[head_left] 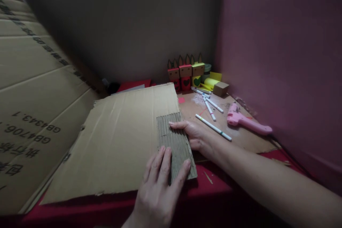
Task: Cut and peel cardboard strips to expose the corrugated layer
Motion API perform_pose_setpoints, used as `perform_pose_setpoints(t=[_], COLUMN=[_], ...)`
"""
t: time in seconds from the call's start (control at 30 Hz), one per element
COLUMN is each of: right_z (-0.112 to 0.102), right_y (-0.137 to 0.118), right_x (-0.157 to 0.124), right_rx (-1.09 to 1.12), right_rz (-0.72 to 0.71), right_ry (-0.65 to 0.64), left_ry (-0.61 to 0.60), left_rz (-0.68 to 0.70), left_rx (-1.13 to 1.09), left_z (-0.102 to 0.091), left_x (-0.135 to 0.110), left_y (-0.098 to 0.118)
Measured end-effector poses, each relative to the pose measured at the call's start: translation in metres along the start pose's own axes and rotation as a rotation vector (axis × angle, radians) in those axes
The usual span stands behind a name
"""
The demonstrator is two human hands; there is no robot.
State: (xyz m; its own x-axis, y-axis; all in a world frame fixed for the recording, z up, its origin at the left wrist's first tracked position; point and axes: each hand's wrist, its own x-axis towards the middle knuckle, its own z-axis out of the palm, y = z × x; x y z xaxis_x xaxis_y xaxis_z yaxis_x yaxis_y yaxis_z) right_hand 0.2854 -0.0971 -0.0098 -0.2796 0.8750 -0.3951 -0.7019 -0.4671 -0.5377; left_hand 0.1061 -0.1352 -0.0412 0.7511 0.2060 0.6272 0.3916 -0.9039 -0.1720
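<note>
At the front edge of a red-covered desk [221, 190], in the head view, a left hand [160, 181] and a right hand [192, 135] settle on a ribbed panel [177, 146] at the near right corner of a broad cardboard sheet [125, 124]. The left grip is spread wide, fingers flat on the panel and thumb well apart toward its right border; the right grip holds that border, thumb on top, the other fingers partly hidden below.

The work appears partway along: the panel's ribs are bare from end to end, while the rest of the sheet wears a smooth face. Whether more is to be bared, or whether the panel is a separate piece, cannot be told. Near the desk's far edge, three eared figures [185, 74] stand upright, apparently complete.

The panel is a narrow, grey-brown rectangle, its close ridges running lengthwise, its far end finely toothed. The sheet beneath is tan, faintly creased, ragged along its left edge. Toward the desk's right edge, a pink glue gun [247, 123] and white markers [213, 127] lie on a brown board [256, 146], apart from the panel.
</note>
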Motion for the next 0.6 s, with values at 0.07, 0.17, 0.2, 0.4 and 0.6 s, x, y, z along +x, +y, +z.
perform_pose_setpoints(t=[0.07,0.17,0.2,0.4,0.6], right_z=[-0.0008,-0.0016,-0.0017,-0.0002,-0.0005], right_y=[-0.0004,-0.0005,-0.0005,-0.0007,-0.0015], right_x=[0.0,0.0002,0.0004,0.0009,0.0014], right_rx=[-0.005,-0.01,-0.011,-0.009,-0.016], right_rz=[-0.008,0.001,0.003,0.001,-0.003], right_ry=[-0.006,0.005,0.005,0.019,0.036], left_ry=[-0.004,-0.024,-0.029,-0.027,-0.06], left_rz=[0.026,0.029,0.023,0.016,0.009], left_rx=[-0.001,0.002,0.004,-0.004,0.034], left_z=[-0.0018,-0.0037,-0.0039,-0.003,-0.0034], left_x=[0.0013,0.0022,0.0024,0.0032,0.0016], left_y=[-0.0003,-0.0005,-0.0005,-0.0002,-0.001])
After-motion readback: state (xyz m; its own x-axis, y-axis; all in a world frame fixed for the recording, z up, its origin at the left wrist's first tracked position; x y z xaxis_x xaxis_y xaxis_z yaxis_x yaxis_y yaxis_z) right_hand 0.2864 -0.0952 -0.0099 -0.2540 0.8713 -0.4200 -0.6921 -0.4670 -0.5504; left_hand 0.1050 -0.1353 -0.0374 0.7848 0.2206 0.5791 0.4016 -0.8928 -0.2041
